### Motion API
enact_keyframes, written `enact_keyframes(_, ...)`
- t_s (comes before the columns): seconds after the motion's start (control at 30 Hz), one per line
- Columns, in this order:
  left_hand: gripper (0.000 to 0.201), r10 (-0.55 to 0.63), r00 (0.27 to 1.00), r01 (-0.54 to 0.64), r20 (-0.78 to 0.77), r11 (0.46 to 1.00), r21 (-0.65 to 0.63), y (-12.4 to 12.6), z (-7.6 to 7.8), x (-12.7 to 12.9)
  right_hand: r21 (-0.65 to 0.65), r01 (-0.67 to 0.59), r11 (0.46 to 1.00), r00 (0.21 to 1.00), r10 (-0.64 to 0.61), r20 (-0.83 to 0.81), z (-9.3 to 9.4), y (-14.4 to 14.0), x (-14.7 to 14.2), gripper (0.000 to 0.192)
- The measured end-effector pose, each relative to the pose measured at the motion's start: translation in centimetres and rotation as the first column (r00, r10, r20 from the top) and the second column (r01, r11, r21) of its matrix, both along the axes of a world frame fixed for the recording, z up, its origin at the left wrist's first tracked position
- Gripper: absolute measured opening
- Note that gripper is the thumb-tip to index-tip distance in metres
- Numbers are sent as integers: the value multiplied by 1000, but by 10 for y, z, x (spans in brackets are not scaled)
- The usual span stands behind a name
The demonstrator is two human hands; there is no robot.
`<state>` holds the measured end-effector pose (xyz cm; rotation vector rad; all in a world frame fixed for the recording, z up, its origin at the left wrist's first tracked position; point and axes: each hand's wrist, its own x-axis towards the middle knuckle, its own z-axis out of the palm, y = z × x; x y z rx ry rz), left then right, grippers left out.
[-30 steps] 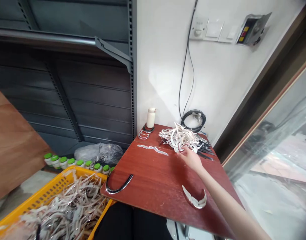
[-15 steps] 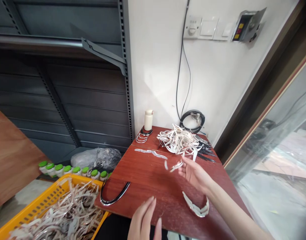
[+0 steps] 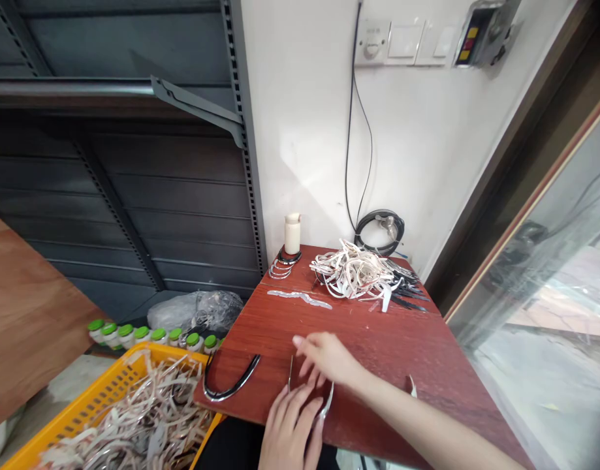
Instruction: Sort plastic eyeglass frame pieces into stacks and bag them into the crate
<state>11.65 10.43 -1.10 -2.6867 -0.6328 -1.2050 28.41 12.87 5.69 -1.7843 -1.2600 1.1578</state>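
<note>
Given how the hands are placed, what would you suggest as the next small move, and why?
Perhaps bring the right hand to the exposed tip of the curved, silvery strip, to help steady it: the left hand covers its lower part near the table's front edge, and the right hand is close by.

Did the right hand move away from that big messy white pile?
Yes. Against the red-brown table, the right hand has come from the white pile toward the near edge and leftward, close to the left hand.
</note>
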Motion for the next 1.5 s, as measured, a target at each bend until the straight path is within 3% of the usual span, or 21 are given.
enact_keyframes(0.07,23,1,998,0,-63,1000,21,4,0,-3,252,124,960,942,-194,275,11,5,25,44)
enact_keyframes(0.13,20,5,995,-5,-95,1000,-8,4,-1,-5,518,144,843,744,-437,505,22,7,54,32)
enact_keyframes(0.2,15,16,995,-21,-98,998,-52,3,-2,-6,633,12,774,519,-546,658,27,9,81,27)
enact_keyframes(0.27,13,22,996,-29,-92,996,-81,0,-3,-6,583,-176,793,331,-511,794,26,12,98,27)
enact_keyframes(0.33,12,31,997,-38,-74,994,-100,-2,-3,-5,443,-311,841,187,-403,896,20,19,105,28)
enact_keyframes(0.43,14,42,999,-46,-32,988,-146,-5,-2,-4,292,-360,886,68,-287,956,6,35,104,32)
enact_keyframes(0.57,14,47,999,-40,27,973,-229,-6,-3,-3,271,-377,886,79,-261,962,-3,48,105,35)
enact_keyframes(0.7,14,42,997,-23,67,965,-261,-5,-5,-4,375,-366,852,168,-336,927,12,37,108,34)
enact_keyframes(0.73,15,39,997,-19,69,963,-270,-5,-5,-4,425,-346,836,235,-362,902,19,32,107,32)
enact_keyframes(0.8,15,35,997,-15,64,957,-290,-5,-6,-4,493,-309,813,450,-332,829,34,20,105,31)
enact_keyframes(0.9,12,42,997,-21,59,947,-321,-6,-5,-4,482,-295,825,793,-71,606,56,4,99,31)
enact_keyframes(0.93,12,44,997,-22,60,943,-331,-7,-5,-3,471,-297,831,855,11,518,63,-1,96,31)
enact_keyframes(1.0,10,49,996,-22,68,937,-348,-8,-4,-3,438,-312,843,902,119,414,76,-8,91,29)
enact_keyframes(1.07,9,47,996,-16,79,933,-360,-10,-3,-4,386,-355,851,887,177,427,87,-11,83,26)
enact_keyframes(1.13,9,46,995,-9,87,924,-382,-12,-2,-5,324,-435,840,808,205,552,95,-10,71,23)
enact_keyframes(1.23,14,80,990,-20,117,894,-447,-13,-4,-7,226,-589,776,556,186,810,91,0,45,24)
enact_keyframes(1.3,27,132,978,-36,164,873,-486,-13,-7,-7,129,-684,718,367,185,912,76,9,26,24)
enact_keyframes(1.37,37,177,962,-49,209,862,-504,-12,-11,-5,25,-763,646,230,236,944,55,17,9,25)
enact_keyframes(1.43,41,201,949,-58,242,867,-494,-11,-14,-3,-22,-824,566,182,301,936,32,22,-2,24)
enact_keyframes(1.5,42,216,936,-63,277,879,-473,-10,-17,-2,48,-869,493,241,336,910,16,22,-6,21)
